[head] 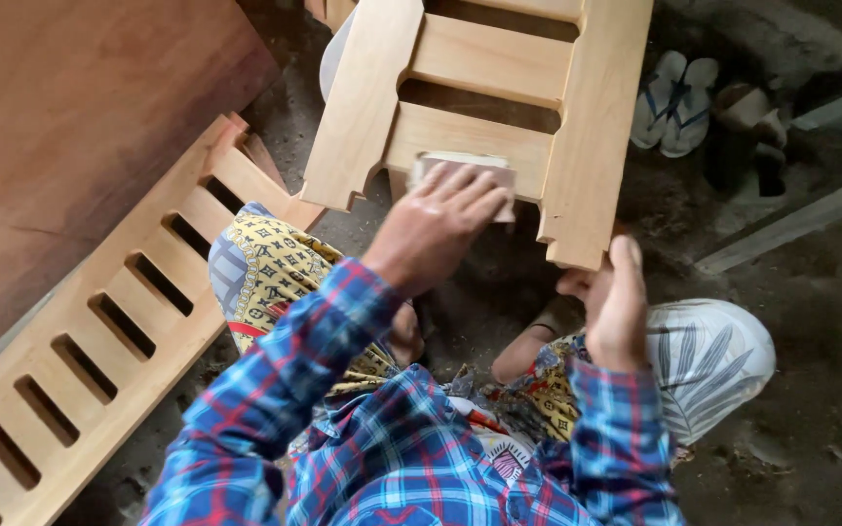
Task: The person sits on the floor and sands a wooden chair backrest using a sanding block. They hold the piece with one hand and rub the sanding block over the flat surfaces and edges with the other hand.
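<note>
Pressing sanding block (464,171) w/ left hand (438,231) (fingers flat), right hand (614,297) gripping slatted frame (577,146).

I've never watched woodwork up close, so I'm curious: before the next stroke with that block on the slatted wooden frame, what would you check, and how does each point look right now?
1. Left hand flat on the sanding block: ok, the fingers lie spread across it.
2. Block on the wood: ok, it sits on the lowest slat of the slatted frame.
3. Frame steadied: ok, the right hand holds its lower corner.
4. Legs away from the block: ok, both knees lie below the frame.
5. Abrasive face of the block: cannot tell, it faces down.
6. Second slatted frame out of the way: ok, it lies on the floor to the left.
</note>
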